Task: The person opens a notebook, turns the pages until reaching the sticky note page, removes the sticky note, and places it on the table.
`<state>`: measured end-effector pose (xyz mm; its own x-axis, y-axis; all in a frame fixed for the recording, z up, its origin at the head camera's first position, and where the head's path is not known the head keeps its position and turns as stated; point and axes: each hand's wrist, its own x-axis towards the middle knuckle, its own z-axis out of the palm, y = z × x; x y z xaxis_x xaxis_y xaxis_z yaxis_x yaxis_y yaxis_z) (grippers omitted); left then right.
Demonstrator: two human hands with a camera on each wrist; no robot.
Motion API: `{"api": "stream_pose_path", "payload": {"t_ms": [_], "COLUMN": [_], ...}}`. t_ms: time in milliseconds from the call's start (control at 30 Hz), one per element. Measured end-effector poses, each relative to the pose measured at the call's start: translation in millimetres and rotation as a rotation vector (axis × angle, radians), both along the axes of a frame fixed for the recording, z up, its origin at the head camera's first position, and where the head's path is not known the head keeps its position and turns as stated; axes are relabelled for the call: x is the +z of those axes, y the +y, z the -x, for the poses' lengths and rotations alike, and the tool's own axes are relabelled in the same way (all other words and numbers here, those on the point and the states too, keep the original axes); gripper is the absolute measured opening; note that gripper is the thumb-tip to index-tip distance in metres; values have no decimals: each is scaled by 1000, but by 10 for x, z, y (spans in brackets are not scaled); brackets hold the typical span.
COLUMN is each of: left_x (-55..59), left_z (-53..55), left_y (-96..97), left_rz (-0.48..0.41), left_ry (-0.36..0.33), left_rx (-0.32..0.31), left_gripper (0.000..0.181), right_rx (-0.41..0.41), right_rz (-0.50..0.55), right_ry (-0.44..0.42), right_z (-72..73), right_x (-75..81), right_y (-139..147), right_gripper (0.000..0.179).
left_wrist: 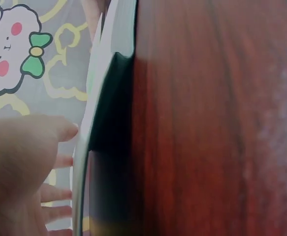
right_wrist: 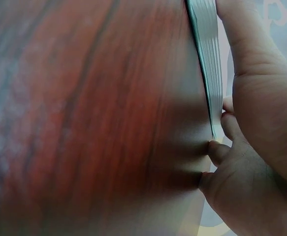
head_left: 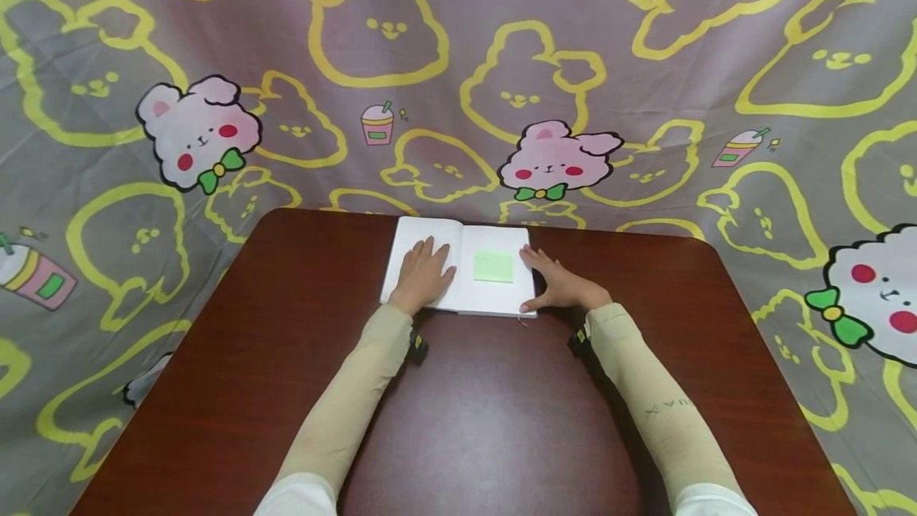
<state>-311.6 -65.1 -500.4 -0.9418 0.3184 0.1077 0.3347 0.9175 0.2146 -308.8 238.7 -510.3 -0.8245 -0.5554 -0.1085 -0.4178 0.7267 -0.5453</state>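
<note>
An open notebook (head_left: 497,299) lies at the back of the table, its white pages facing up. On its right page sits a light green sticky note (head_left: 493,267). My left hand (head_left: 424,273) rests on the left page with fingers spread. In the left wrist view, the left hand (left_wrist: 22,167) is over the page, beside the raised cover edge. Along the notebook's right edge, my right hand (head_left: 562,283) touches it with thumb and fingers apart, the thumb near the lower corner. The right wrist view shows the right hand's (right_wrist: 261,113) lower fingertips reaching the tabletop beside the page block (right_wrist: 209,54).
The dark red-brown table (head_left: 487,420) has rounded back corners. A patterned cloth (head_left: 444,46) with cartoon faces hangs behind it and at both sides. A thin ribbon end (head_left: 522,322) sticks out below the notebook. Each wrist carries a small black camera.
</note>
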Motion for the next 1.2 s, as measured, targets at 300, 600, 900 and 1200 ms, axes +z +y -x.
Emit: {"api": "stream_pose_path", "payload": {"t_ms": [300, 600, 900, 1200], "left_x": [-39, -77, -47, -50], "left_z": [47, 44, 44, 79], "left_y": [5, -43, -135, -197], "left_rz": [14, 38, 28, 9], "left_ry": [-37, -93, -186, -260], "left_rx": [-25, -30, -87, -141], "left_gripper": [55, 56, 61, 64], "right_rx": [1, -11, -1, -7], "right_rz": [3, 6, -5, 4], "right_ry": [-5, -23, -13, -17], "right_z": [-4, -24, 10, -5], "right_x": [22, 61, 22, 30], "right_y": [-6, -22, -10, -8], "right_gripper": [119, 120, 121, 121]}}
